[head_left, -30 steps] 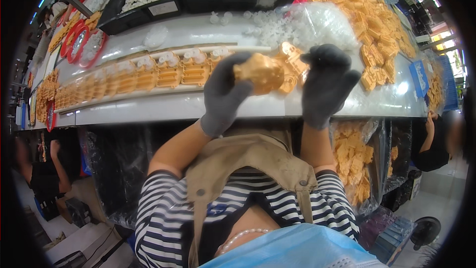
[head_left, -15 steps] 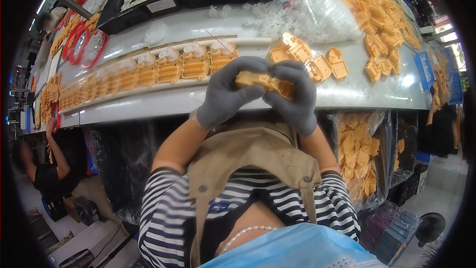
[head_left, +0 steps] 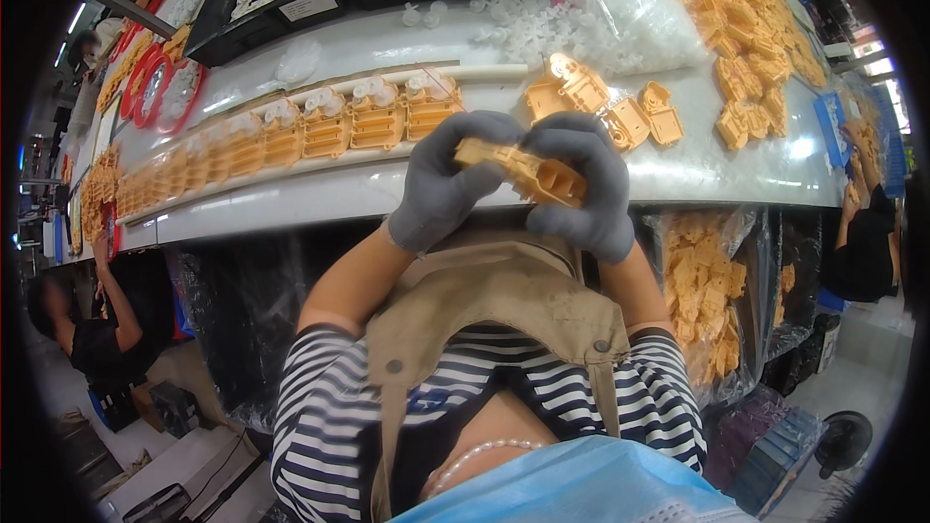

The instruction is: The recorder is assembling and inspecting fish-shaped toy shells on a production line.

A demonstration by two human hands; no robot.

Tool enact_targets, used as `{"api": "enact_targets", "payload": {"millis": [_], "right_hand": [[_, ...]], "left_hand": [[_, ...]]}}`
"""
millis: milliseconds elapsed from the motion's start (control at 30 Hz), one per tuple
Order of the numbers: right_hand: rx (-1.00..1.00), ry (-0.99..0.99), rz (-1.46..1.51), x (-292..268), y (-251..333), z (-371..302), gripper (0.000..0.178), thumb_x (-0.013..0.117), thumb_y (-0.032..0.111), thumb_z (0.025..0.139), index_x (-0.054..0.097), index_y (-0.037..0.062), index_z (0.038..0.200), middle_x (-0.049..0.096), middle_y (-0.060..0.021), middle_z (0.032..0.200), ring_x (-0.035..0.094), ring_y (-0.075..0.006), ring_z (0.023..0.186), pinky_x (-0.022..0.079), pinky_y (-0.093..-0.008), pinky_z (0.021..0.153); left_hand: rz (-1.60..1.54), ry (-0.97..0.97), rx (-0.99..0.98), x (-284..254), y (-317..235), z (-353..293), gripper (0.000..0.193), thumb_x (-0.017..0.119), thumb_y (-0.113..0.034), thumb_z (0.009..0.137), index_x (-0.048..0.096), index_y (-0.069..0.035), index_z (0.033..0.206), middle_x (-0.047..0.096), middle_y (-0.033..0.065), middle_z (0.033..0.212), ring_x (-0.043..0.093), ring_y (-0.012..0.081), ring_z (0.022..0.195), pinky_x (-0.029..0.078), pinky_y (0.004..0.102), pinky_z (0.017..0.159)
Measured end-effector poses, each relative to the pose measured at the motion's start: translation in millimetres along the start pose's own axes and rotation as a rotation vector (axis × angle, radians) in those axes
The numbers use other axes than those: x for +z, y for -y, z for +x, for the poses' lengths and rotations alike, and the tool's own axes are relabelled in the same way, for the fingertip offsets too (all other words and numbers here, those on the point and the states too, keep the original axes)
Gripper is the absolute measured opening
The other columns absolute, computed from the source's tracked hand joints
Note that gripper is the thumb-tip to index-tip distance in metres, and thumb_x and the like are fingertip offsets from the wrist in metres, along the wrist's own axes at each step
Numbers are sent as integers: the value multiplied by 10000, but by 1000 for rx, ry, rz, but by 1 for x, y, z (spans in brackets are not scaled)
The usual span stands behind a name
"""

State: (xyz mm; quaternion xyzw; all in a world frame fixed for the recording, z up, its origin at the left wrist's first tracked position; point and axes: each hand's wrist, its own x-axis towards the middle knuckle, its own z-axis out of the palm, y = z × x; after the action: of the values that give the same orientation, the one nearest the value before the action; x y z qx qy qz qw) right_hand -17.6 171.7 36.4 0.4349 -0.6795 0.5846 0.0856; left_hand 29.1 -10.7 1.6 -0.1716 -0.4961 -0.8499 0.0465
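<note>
Both my hands wear grey gloves and meet over the table's near edge. Between them is an orange plastic housing part [head_left: 523,170], tilted, with an open hollow toward the right. My left hand [head_left: 448,179] pinches its left end between thumb and fingers. Curled around its right end is my right hand [head_left: 593,189]. The left thumb and fingers cover some of the part. Just beyond the hands lie loose orange housings [head_left: 573,87]. To the left runs a row of orange housings [head_left: 325,126] topped with translucent white pieces.
Translucent white pieces spill from a clear bag [head_left: 649,24] beyond my hands. A large heap of orange parts [head_left: 751,39] covers the far right. Black bins [head_left: 354,0] stand at the back. Bagged orange parts [head_left: 702,291] sit below the table edge. Other people work at both sides.
The orange housing part has turned in my hands, so its hollow now shows more. My right hand has shifted slightly right and its fingers have opened wider around the part.
</note>
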Motion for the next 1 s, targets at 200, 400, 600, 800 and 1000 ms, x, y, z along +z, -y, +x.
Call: {"api": "enact_targets", "payload": {"millis": [200,400,600,800,1000], "right_hand": [[-19,67,-71,-4,3,2,715,861,360,512,588,56,1098,585,-115,948,587,-282,875,481,-350,746],[-72,202,-77,-8,7,7,673,842,370,567,587,55,1104,589,-126,919,595,-278,819,480,-360,706],[-46,73,-160,2,11,-1,483,793,226,665,591,44,1064,588,-112,854,601,-256,727,485,-333,637],[-42,61,-187,7,3,-1,433,785,189,676,601,45,1042,590,-108,834,600,-261,710,488,-323,629],[57,38,-159,0,-2,0,547,816,224,633,575,44,1090,591,-119,932,608,-258,813,495,-329,688]], "left_hand": [[46,62,35,3,-8,-2,319,693,-167,819,556,-48,1081,541,68,1113,531,142,1007,444,282,880],[23,65,-22,3,-15,-2,305,713,-109,779,564,-47,1038,541,65,1074,530,135,971,441,272,859],[93,-29,-28,12,-16,-8,253,699,-43,760,582,-45,984,560,57,1018,536,131,939,439,267,846],[215,-31,69,14,-16,-9,263,695,-10,761,579,-41,994,558,72,1027,541,139,934,448,267,829],[479,33,259,7,-12,-2,292,707,-61,782,563,-25,1034,559,89,1043,545,154,951,448,276,842]]}}
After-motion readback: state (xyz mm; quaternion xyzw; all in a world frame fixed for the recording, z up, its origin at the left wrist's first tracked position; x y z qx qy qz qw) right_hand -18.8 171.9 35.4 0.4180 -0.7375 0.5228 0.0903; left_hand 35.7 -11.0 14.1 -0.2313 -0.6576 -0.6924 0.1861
